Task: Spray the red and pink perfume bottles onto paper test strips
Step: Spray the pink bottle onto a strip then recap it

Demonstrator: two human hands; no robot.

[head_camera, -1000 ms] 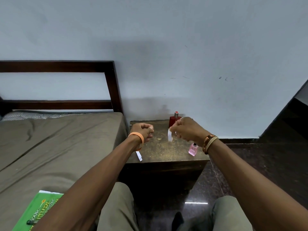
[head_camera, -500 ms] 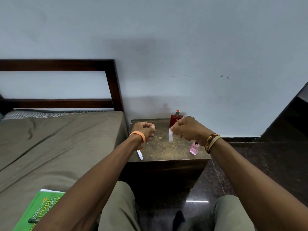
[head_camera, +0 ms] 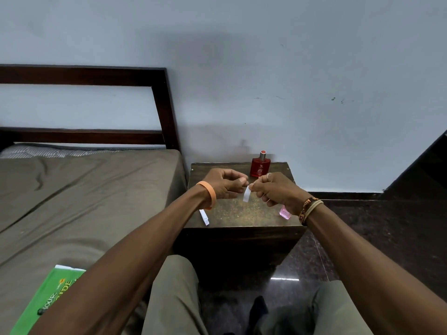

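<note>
– Red perfume bottle (head_camera: 260,168): where does it stand?
– Upright at the back edge of the surface (head_camera: 242,211), right of the middle, close to the pale wall (head_camera: 290,68). Your hands are just in front of it.
– And the pink perfume bottle (head_camera: 285,212)?
– Near the front right corner, mostly hidden behind your right wrist and its bracelets (head_camera: 310,207).
– What about your hands?
– Your right hand (head_camera: 273,189) has its grip pinched on the top of a paper test strip (head_camera: 246,194), which hangs down above the middle of the surface. Your left hand (head_camera: 223,183), with the orange band (head_camera: 208,193) on its wrist, has its fingers curled in with nothing seen inside the grip; its fingertips are just beside the strip's top end.
– Anything else on the surface?
– A second strip (head_camera: 204,216) lies by the front left corner, partly under your left wrist.
– And the room?
– The surface is a dark, speckled bedside stand. A bed (head_camera: 84,189) with a brown sheet touches its left side, with a dark wooden headboard (head_camera: 84,76) behind. A green book (head_camera: 48,303) lies on the bed's near edge. On the right is a dark polished floor (head_camera: 362,226).
</note>
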